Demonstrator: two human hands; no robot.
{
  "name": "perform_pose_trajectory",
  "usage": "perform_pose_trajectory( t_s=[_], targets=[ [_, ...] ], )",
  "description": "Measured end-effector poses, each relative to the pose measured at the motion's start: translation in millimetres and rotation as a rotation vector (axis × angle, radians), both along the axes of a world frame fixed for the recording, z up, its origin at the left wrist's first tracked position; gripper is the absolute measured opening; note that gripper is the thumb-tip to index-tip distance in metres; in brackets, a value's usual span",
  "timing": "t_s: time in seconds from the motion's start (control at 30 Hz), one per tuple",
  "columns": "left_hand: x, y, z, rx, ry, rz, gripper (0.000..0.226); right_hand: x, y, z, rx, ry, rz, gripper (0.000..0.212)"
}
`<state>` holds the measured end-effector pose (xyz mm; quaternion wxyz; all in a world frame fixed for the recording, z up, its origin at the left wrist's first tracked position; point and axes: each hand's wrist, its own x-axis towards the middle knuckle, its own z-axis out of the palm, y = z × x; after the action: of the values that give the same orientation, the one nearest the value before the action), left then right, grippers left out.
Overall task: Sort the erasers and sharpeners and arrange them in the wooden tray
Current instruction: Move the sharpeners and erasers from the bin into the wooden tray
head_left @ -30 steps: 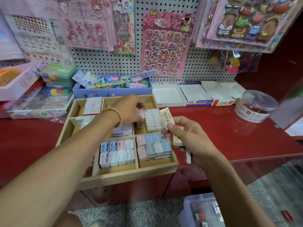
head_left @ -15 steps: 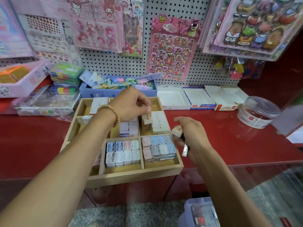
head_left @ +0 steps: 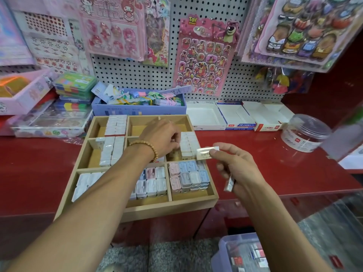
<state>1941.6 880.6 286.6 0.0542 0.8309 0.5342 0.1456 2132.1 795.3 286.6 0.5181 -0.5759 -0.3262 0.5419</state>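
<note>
Head view, left hand [head_left: 164, 139] curled over white erasers [head_left: 188, 145] in wooden tray [head_left: 169, 208], right hand [head_left: 233, 165] at 3 o'clock pinching a wrapped eraser [head_left: 206, 153], red bench [head_left: 275, 163].

The left forearm [head_left: 110, 185] covers part of the front and middle compartments of the wooden tray [head_left: 169, 208]. The left hand [head_left: 161, 140] hides whatever its fingertips touch. The print on the eraser [head_left: 206, 153] is blurred. The clear bin [head_left: 235, 252] is cut off by the bottom edge.
</note>
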Motion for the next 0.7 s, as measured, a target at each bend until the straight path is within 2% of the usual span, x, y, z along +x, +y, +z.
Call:
perform_pose_trajectory(
  t_s=[0.1, 0.13, 0.2, 0.27, 0.4, 0.57, 0.7],
  targets=[
    [0.8, -2.6, 5.9, -0.006, -0.097, 0.038, 0.008, -2.2, 1.2, 1.6, 0.03, 0.051, 0.028, 0.013],
    [1.7, -5.8, 10.6, -0.018, -0.199, 0.042, 0.007, -4.0, 2.4, 2.8, 0.041, 0.076, 0.037, 0.013],
    [5.3, -16.2, 21.9, -0.092, -0.437, 0.028, 0.021, -8.4, 5.0, 4.9, 0.077, 0.122, 0.05, 0.013],
    [8.6, -27.0, 30.7, -0.255, -0.672, -0.017, 0.028, -12.8, 7.5, 6.3, 0.11, 0.162, 0.057, 0.014],
    [7.4, -37.2, 31.2, -0.465, -0.868, -0.073, 0.011, -18.6, 9.1, 8.9, 0.137, 0.207, 0.064, 0.014],
    [-5.9, -32.1, 37.3, -0.418, -0.846, -0.066, 0.017, -21.9, 9.8, 8.5, 0.099, 0.121, -0.03, 0.008],
    [-16.5, -22.8, 32.3, -0.203, -0.462, 0.03, 0.017, -11.0, 11.0, 4.2, 0.044, 0.247, -0.231, 0.013]
  ],
)
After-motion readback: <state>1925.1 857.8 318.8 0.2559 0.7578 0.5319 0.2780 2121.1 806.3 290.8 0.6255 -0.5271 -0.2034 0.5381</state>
